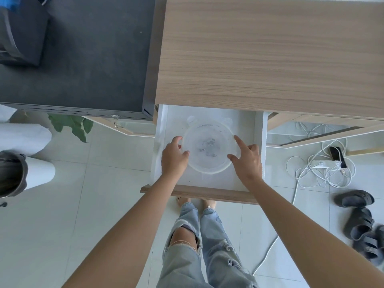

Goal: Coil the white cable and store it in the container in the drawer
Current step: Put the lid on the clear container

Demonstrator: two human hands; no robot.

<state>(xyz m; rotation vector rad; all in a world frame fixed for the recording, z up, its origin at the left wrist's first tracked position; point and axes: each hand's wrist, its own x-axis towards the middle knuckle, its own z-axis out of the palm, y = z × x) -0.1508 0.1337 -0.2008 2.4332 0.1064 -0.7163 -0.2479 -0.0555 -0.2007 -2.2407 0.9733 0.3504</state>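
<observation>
A white drawer stands pulled out under the wooden desk top. Inside it sits a round clear plastic container with a lid on. My left hand touches the container's left rim with thumb and fingers. My right hand rests against its right rim, index finger stretched along the edge. White cables lie tangled on the floor to the right of the drawer, around a phone and a white power strip. One cable strand runs down across the tiles toward me.
The wooden desk top overhangs the drawer's back. A black cash-drawer box sits to the left. Dark sandals lie on the floor at right. A leafy plant and another person's white trousers are at left.
</observation>
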